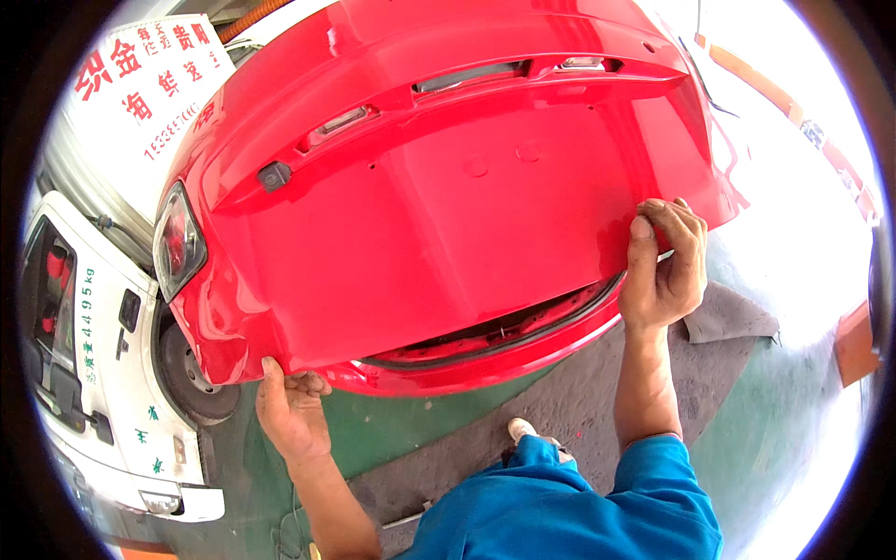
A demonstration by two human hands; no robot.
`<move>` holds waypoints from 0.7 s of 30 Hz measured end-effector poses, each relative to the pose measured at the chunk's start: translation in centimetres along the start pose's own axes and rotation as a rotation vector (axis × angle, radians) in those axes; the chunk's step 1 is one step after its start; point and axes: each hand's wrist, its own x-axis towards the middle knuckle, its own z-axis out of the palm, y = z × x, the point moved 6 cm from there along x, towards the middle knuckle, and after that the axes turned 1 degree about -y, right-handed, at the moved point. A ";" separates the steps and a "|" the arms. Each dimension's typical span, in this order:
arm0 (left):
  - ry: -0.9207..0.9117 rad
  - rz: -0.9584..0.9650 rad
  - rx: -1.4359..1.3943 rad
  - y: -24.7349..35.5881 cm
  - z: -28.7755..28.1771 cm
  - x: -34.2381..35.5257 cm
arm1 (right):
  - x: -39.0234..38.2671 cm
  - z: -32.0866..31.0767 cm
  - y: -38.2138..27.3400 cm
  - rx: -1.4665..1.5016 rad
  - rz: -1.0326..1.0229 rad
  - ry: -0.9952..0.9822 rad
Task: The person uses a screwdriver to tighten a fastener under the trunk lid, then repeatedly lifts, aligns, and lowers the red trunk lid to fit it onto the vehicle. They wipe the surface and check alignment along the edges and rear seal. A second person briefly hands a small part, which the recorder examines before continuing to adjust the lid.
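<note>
The lid (439, 224) is in front of me above the bumper (443, 377). My left hand (294, 415) is loosely curled at its lower left corner; my right hand (670, 271) is narrowed, thumb and fingers near its right edge. I can't tell whether either grips. I'd judge the lid mounted, and the lamp (177, 241) left of it fitted. The gap (490, 331) below suggests full closing is left undone.

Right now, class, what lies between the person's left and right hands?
In the head view, the lower edge of the red trunk lid runs between the left hand and right hand, with a dark opening just below.
</note>
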 end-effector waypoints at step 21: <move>0.002 0.025 0.020 0.0 -0.6 0.3 | -1.6 0.0 0.6 0.033 0.064 -0.078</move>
